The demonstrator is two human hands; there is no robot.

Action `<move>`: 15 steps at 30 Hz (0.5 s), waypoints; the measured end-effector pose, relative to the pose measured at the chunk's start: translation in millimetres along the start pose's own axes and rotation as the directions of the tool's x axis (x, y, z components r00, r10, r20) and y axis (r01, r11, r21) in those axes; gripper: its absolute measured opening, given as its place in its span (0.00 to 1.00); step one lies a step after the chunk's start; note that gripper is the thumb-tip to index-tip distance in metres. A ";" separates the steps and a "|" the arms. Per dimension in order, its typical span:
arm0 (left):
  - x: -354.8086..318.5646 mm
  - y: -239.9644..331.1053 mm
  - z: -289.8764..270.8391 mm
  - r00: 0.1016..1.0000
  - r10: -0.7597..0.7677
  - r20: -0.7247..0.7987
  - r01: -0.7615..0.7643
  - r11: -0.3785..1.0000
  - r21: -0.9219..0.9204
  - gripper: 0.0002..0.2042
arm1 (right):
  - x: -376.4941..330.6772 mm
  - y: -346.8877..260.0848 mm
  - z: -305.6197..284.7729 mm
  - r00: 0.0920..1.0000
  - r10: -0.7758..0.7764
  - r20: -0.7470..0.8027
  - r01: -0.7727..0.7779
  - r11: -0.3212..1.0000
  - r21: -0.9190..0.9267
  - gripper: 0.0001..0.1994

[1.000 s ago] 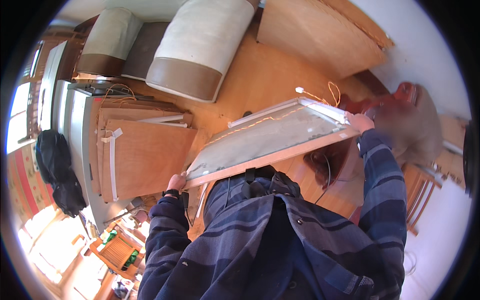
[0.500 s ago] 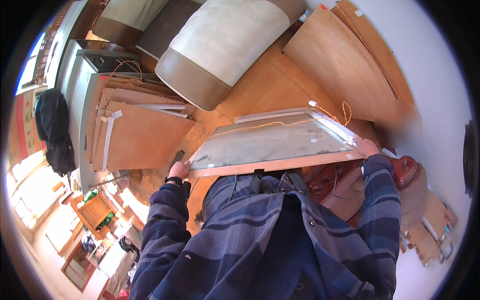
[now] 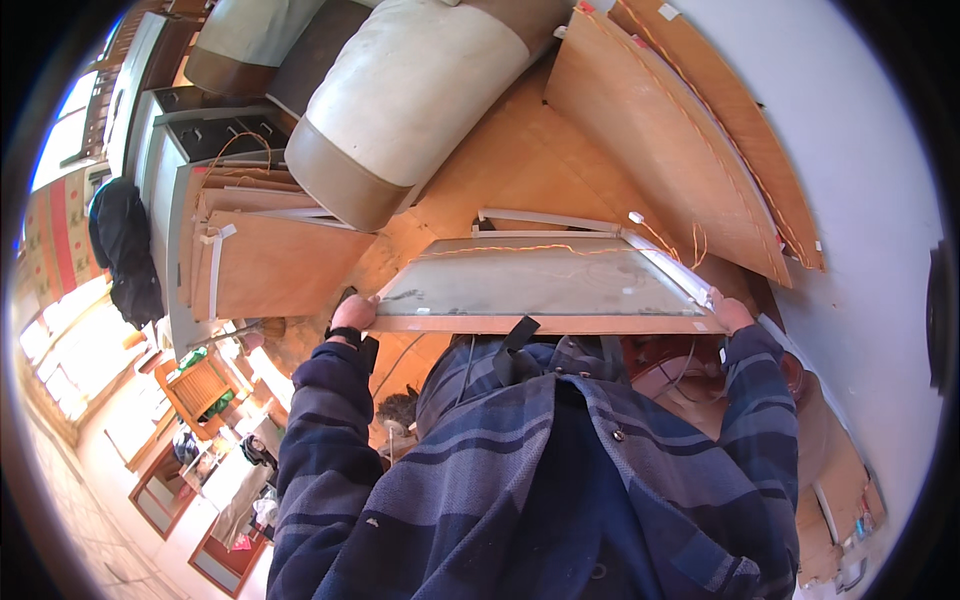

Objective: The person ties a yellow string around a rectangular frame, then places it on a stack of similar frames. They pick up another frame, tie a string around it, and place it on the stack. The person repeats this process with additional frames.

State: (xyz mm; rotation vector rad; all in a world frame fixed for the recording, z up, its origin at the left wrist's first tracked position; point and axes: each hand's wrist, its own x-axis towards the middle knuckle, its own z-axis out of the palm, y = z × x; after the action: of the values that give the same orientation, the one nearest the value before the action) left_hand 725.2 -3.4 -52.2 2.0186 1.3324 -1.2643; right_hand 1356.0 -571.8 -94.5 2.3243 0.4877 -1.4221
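In front of my body is a large flat panel with a grey, mirror-like face and a thin wooden edge towards me. My left hand grips its near left corner, fingers closed round the edge. At the near right corner, my right hand is closed on the panel beside a white strip. A twisted orange wire runs across the panel's far part and loops off its right side to a small white connector. The panel's underside is hidden.
Several wooden boards with white strips lean at the left. More boards stand against the white wall at the right. Ahead is a big cream-and-brown padded piece on the orange floor. A dark jacket hangs far left.
The panel has levelled out, its right end no longer higher, and both hands still hold it. My view has turned slightly, so the boards and padded piece appear shifted left.
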 end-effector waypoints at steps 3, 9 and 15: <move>18.4 49.5 -35.1 1.000 0.011 -0.022 -0.010 0.999 0.039 0.30 | -6.9 30.0 5.0 0.998 0.069 0.000 -0.069 0.996 0.062 0.43; 71.4 142.5 -123.0 0.996 0.089 -0.025 -0.082 0.974 0.213 0.28 | -31.2 73.0 27.4 0.988 0.154 0.020 -0.154 0.954 0.259 0.44; 142.0 245.6 -205.4 0.971 0.222 -0.086 -0.170 0.899 0.403 0.22 | -31.4 84.7 85.4 0.980 0.198 -0.004 -0.175 0.875 0.452 0.44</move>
State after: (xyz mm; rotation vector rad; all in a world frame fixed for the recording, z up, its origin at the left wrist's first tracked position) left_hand 1054.2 105.5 -103.1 2.4774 0.9462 -1.4119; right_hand 1316.8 -689.7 -91.2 2.6786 -0.0735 -1.5069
